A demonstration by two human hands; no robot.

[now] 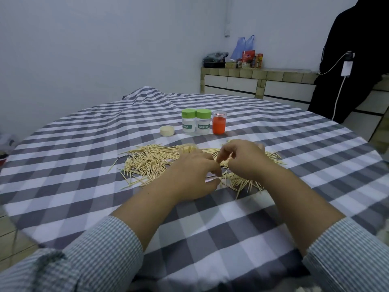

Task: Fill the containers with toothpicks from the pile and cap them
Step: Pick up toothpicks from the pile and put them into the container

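A loose pile of wooden toothpicks [147, 161] is spread across the checked tablecloth. My left hand [193, 178] lies over the pile's middle, its curled fingers and thumb pinching a few toothpicks. My right hand [244, 159] hovers just to its right, fingertips bent and pinching some toothpicks too. An uncapped container packed with toothpicks [187, 149] shows just beyond my left knuckles; I cannot tell whether the hand touches it. Behind the pile are a loose cream cap [167, 130], two green-capped containers [188, 121] [203, 121] and an orange container [219, 122] under a clear cap.
The grey-and-white checked cloth [210, 228] covers a round table and bunches up at the far edge. A tiled counter [259, 74] with bags and boxes stands at the back right. A dark garment [357, 60] and a white charger cable hang at the right.
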